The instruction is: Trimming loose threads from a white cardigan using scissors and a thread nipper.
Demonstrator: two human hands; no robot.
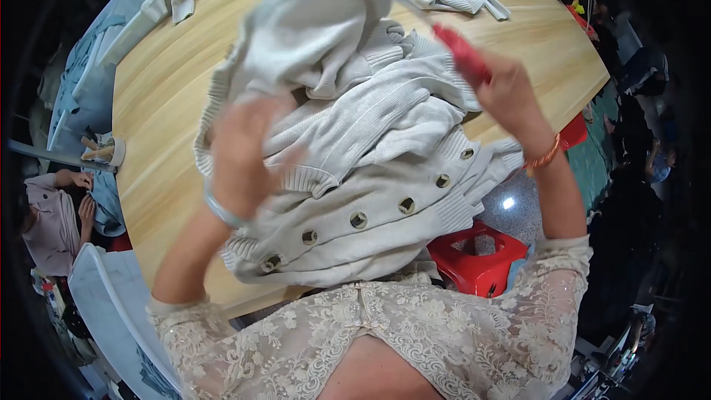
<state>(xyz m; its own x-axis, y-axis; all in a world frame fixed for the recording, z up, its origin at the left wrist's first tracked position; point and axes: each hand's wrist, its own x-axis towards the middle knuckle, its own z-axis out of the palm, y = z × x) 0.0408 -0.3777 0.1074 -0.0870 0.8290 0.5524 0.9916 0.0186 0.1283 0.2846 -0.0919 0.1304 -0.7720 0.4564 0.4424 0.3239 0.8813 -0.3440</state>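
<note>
Our cream knit cardigan [400,96] lies bunched on the wood-topped table [159,126], close in front of us, its row of dark-centred buttons [358,220] running slantwise along the near side. The upper bulk of pale knit is blurred and looks lifted off the tabletop; we cannot tell whether it belongs to the same garment.

Our right hand [511,96] has its fingers closed around a red-handled tool [461,53], its slim, pale end pointing up and leftward above the knit. Blur hides what kind of tool it is. Our left hand [248,159] is over the left side of the cardigan, thumb apart from the other fingers; we cannot tell whether they pinch the cloth.

To handle this well, we should treat the tool's end as possibly sharp and keep it clear of the loops and of our left hand while the knit is turned. Gathering the cloth by its thick ribbed edge should stretch it less than plucking at the thin body. We would do best to spread the folds flat, buttons facing up, since loose layers could hide a spot or snag the tool.
</note>
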